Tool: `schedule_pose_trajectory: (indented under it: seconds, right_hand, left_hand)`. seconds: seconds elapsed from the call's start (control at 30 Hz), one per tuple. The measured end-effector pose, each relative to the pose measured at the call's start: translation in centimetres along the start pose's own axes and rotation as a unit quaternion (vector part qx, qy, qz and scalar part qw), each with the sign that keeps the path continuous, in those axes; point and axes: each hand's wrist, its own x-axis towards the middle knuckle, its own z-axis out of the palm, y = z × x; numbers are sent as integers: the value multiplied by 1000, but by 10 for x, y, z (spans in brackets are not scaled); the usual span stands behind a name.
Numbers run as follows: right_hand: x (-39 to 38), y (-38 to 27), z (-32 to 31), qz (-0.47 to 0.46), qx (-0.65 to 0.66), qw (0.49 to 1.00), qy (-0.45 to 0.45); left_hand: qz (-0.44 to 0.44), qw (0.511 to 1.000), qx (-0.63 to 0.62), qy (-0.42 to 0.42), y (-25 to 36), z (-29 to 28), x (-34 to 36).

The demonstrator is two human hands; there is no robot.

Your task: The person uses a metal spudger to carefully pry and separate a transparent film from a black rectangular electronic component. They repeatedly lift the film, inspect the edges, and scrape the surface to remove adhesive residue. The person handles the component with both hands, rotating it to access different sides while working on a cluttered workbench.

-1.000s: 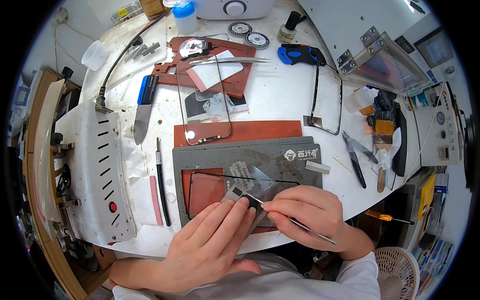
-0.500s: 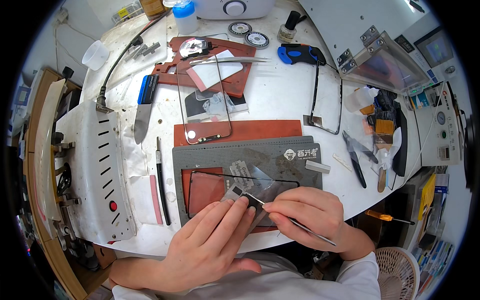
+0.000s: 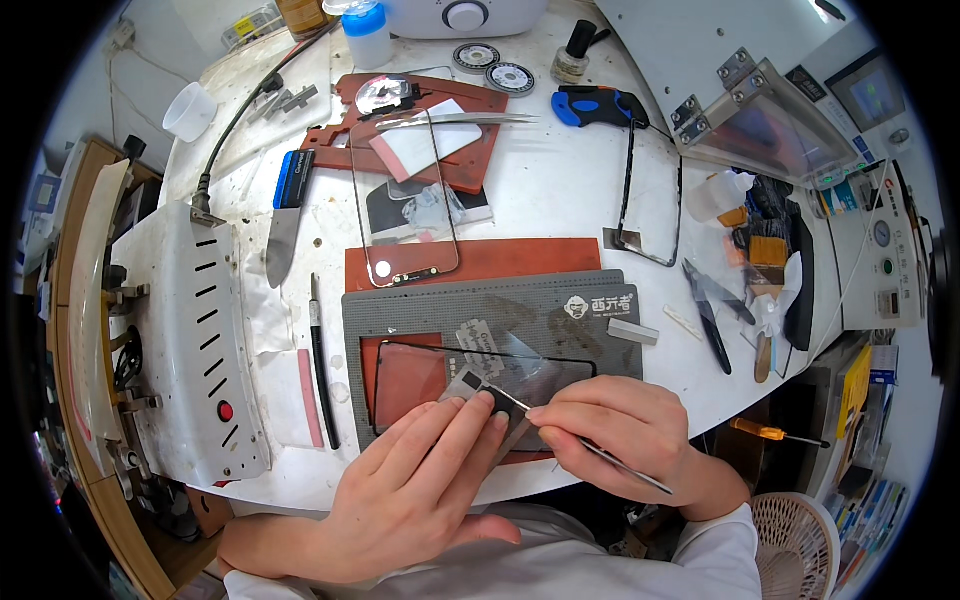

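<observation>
- The left hand point(image 3: 415, 485) is lying flat, its fingers point(image 3: 470, 425) pressed together side by side and bearing down on a small clear piece of glass point(image 3: 520, 375) that is sitting on the grey rectangular work mat point(image 3: 480, 310) near the front edge of the white counter point(image 3: 560, 190).
- The right hand point(image 3: 615, 435) is curling just beside it, its fingers pinching a thin metal pick point(image 3: 600, 455) whose tip is meeting the glass piece next to the left fingertips.
- A thin black rectangular phone frame point(image 3: 385, 350) is lying on the mat around a reddish-brown pad point(image 3: 405, 380), partly under both hands.
- Behind the mat, a clear phone glass panel point(image 3: 400, 200) is resting across a long reddish-brown silicone strip point(image 3: 500, 258).
- To the left of the mat, a slim black-handled tool point(image 3: 320, 370) is lying beside a white slotted machine housing point(image 3: 200, 330).
- To the right, black-handled pliers point(image 3: 708, 315) are lying well apart from the hands.
</observation>
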Motion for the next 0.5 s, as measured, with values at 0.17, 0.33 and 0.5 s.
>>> schedule_pose_trajectory:
  seconds: [0.17, 0.33, 0.5]
  right_hand:
    - [-2, -1, -2, 5, -3, 1000, -3]
    - [-3, -2, -2, 13, -1, 1000, -4]
    - [-3, -3, -4, 15, -4, 1000, -10]
  left_hand:
    - [0, 1000, -3, -2, 0, -1, 1]
    - [0, 1000, -4, -3, -1, 0, 0]
    - [-8, 1000, -9, -7, 1, -1, 0]
